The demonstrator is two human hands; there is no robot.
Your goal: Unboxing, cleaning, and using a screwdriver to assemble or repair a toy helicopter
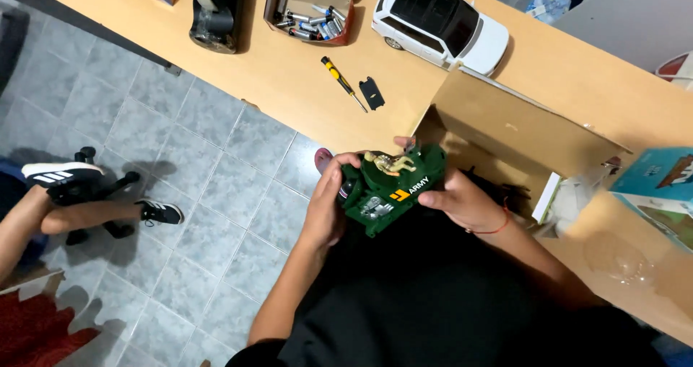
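A dark green toy military vehicle with a tan figure on top and a yellow mark on its side is held over my lap, in front of the wooden desk. My left hand grips its left end, fingers curled over the top. My right hand, with a red thread at the wrist, holds its right end, thumb on the side. Batteries show in an open compartment on the toy's lower left.
On the desk lie a yellow-black screwdriver, a small black cover, a cardboard box of batteries, a white toy car and a tape dispenser. Another person's leg and shoes rest at left on the tiled floor.
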